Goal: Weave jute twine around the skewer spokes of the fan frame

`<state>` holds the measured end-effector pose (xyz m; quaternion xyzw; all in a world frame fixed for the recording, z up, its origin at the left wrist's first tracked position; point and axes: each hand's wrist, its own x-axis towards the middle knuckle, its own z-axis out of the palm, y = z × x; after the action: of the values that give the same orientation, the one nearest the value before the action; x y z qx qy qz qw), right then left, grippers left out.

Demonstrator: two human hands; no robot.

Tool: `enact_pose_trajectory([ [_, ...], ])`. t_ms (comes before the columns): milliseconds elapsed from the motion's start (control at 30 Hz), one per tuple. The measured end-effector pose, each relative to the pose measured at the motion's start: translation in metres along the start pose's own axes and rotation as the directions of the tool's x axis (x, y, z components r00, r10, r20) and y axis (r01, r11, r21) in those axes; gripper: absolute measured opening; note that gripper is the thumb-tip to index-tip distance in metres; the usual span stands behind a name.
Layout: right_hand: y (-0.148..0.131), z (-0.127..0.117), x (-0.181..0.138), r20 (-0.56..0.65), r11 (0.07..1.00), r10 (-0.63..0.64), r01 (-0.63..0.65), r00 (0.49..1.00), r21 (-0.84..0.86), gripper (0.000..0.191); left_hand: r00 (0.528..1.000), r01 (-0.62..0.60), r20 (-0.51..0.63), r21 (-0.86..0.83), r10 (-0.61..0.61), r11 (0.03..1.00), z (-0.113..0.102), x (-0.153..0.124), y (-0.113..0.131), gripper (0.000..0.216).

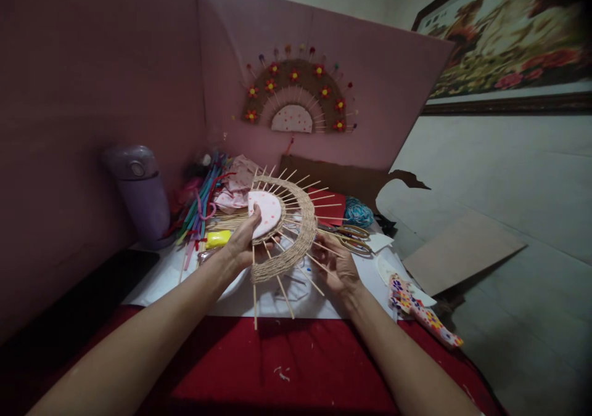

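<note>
A half-round stick-and-twine craft (303, 234) is held up over the table, turned on its side with its curve to the right. Thin wooden sticks fan out from a pink dotted fabric half-circle (269, 214), and a woven band of brown twine runs across them. My left hand (245, 238) grips the fabric centre, thumb on the front and fingers behind. At the band's outer right edge, my right hand (337, 262) closes round the sticks, its fingers partly hidden behind them.
A similar finished piece with flowers (296, 74) hangs on the pink panel. Around the white sheet lie scissors (356, 240), blue yarn (358, 211), yellow clay-like block (218, 238), pipe cleaners (203, 200) and patterned fabric (423, 311). A purple bottle (143, 197) stands left on the red-covered table (277, 367).
</note>
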<state>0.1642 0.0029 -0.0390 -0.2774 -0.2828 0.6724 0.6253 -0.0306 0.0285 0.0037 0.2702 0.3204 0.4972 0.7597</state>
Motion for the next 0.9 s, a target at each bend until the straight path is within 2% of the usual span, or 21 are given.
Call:
enact_pose_trajectory([
  [167,-0.009,0.001,0.0,0.066,0.998,0.055,-0.057,0.996,0.025,0.012,1.0,0.012,0.026,0.071,-0.014,0.997,-0.004,0.005,-0.005,0.038],
  [367,-0.013,0.004,-0.005,0.032,0.988,0.068,-0.063,0.997,-0.14,0.011,0.998,0.056,0.034,0.103,-0.06,0.993,0.0,0.001,-0.006,0.042],
  [667,-0.012,-0.001,-0.004,0.069,0.966,-0.02,0.037,0.997,-0.256,0.016,0.995,0.068,0.059,0.108,-0.075,0.992,-0.003,0.002,-0.006,0.048],
  [800,-0.009,-0.002,-0.003,0.045,0.968,-0.046,0.056,0.998,-0.245,0.018,0.997,0.055,0.051,0.101,-0.06,0.993,-0.004,0.004,-0.006,0.045],
  [900,-0.006,-0.002,-0.001,0.074,0.972,-0.068,0.083,0.995,-0.222,0.017,0.998,0.043,0.047,0.094,-0.047,0.995,-0.005,0.004,-0.006,0.039],
])
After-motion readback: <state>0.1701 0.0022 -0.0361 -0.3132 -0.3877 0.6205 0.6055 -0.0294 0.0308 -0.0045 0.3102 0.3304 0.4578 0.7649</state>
